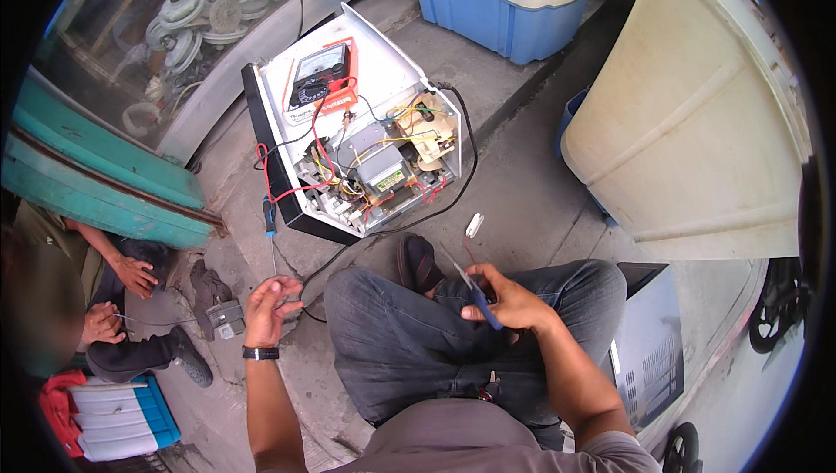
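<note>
Right hand [509,299] is closed around a blue-handled tool [477,294], tip pointing up-left over the knee, likely a small screwdriver or pliers, can't tell which. Left hand [272,307] is half-curled beside the left knee, fingers pinching something thin, possibly a wire end; too small to tell. The work piece, an opened microwave chassis [357,138], sits on the concrete ahead of the feet, cover off, transformer [383,168] and wiring loom exposed. An analog multimeter [320,77] rests on top of it, red and black leads draped into the wiring. Risks as I see them: the black mains cord [466,159] loops past the foot, so a shifted leg could snag it and drag the chassis. The meter could slide off if a lead gets tugged. A stray metal tip into the high-voltage section is the serious one if the capacitor holds charge. A blue screwdriver [270,216] and a small white part [474,226] lie loose on the ground, easy to kick. Another person's hands [131,277] are working close at left.
</note>
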Demonstrator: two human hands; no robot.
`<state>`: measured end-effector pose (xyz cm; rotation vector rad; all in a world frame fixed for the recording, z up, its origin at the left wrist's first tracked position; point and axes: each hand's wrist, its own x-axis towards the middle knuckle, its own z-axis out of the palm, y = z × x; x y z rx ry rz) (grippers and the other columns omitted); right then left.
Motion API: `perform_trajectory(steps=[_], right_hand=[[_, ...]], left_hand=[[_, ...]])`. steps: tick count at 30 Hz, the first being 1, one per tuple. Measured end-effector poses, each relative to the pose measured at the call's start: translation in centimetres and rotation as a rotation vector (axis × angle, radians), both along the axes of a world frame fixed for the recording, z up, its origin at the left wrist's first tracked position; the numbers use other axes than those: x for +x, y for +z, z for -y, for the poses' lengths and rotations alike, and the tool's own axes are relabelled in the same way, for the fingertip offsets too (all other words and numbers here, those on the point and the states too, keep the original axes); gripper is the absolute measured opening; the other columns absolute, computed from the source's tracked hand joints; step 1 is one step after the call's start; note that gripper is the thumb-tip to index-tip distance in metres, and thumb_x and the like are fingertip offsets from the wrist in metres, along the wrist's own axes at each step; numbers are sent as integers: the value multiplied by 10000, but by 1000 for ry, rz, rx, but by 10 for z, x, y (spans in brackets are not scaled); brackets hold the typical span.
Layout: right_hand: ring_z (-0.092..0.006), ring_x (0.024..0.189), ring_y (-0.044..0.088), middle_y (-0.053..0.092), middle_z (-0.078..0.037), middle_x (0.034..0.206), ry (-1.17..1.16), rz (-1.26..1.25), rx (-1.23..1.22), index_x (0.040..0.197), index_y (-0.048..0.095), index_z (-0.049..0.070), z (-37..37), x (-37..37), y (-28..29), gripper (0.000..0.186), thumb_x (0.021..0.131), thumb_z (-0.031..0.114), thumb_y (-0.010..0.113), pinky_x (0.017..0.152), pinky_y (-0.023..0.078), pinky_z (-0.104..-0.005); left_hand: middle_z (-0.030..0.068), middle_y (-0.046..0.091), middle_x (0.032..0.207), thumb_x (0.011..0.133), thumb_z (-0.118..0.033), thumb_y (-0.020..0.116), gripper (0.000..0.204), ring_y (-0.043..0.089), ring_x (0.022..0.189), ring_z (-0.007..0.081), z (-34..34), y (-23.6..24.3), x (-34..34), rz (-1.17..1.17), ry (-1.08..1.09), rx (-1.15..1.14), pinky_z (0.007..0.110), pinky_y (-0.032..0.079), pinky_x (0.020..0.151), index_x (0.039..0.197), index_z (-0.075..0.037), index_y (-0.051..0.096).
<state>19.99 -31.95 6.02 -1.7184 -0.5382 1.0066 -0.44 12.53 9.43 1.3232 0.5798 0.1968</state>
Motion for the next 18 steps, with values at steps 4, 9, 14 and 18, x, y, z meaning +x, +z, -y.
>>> perform_trajectory(steps=[4,9,14,18], right_hand=[[-244,1006,663,666,-194,1120,-325,107,-83,1485,386,36,-8,69,22,867,848,376,866,902,521,-355],[-391,1207,642,609,-261,1341,-456,606,-440,1444,439,62,-49,215,-36,857,791,421,863,1002,478,-518],[-391,1278,608,596,-219,1393,-458,730,-647,1426,456,75,-121,301,-31,776,826,395,830,1036,415,-621],[-382,1274,609,611,-208,1382,-248,845,-734,1356,588,87,-146,327,-43,600,859,344,803,1046,471,-550]], left_hand=[[141,723,1213,1046,-221,636,289,689,1138,223,-27,25,-36,-263,119,406,383,602,821,1250,-21,677],[87,752,1152,1039,-190,657,233,682,1034,136,-6,16,-34,-267,-35,1110,316,561,806,1204,-41,725],[80,763,1089,1047,-123,636,182,711,977,141,95,0,-10,-109,18,625,275,549,814,1157,2,712],[89,747,1093,1060,-121,614,168,713,1009,157,164,-4,-1,-100,-79,332,261,560,764,1143,11,676]])
